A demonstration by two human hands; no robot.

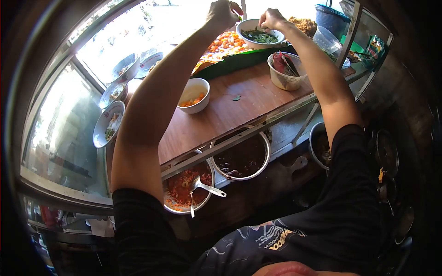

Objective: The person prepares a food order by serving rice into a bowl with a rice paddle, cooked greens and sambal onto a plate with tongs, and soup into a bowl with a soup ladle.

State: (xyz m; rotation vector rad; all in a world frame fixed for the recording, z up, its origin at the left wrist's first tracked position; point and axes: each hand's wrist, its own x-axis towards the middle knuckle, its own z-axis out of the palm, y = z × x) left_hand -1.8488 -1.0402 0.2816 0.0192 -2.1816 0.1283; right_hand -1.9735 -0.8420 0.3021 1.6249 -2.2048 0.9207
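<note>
My left hand [223, 14] is raised at the top, its fingers closed, with a small green piece showing at the fingertips. Just to its right stands a white bowl [248, 42] of chopped green leaves [260, 36]. Over that bowl's far rim hangs my right hand [272, 19], fingers pinched together; what they hold, if anything, is hidden. Diced orange and white food [225, 43] lies on a green leaf [225, 66] below and left of the bowl.
A white bowl of orange pieces [193, 100] and a plastic tub [286, 79] stand on the wooden counter [225, 110]. Filled bowls [109, 124] line the left glass. Below are a pan of red sauce [186, 184] with spoons and a dark pot [241, 156].
</note>
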